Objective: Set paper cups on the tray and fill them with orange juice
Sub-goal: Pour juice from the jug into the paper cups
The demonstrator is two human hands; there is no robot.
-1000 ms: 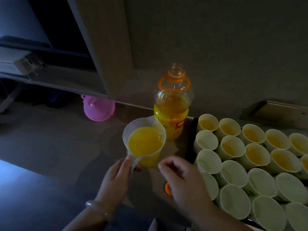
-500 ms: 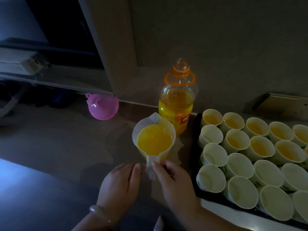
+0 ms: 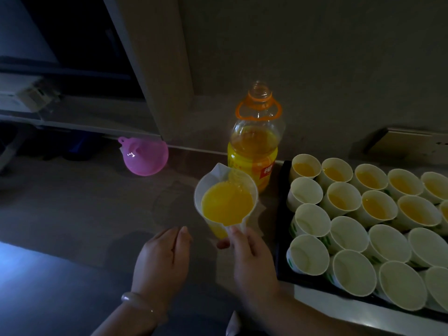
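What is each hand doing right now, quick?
Left hand: open, fingers relaxed, holding nothing.
Right hand: closed round the handle of the juice jug.

It's dim in here. A grey wall [image 3: 315,57] fills twelve to two o'clock, with a pale post [image 3: 157,69] at eleven. At ten, a dark recess holds a shelf [image 3: 84,112] with a white box [image 3: 21,98]. The counter [image 3: 72,207] catches a bluish glow [image 3: 21,275] at eight. A wall plate [image 3: 409,146] sits at three.
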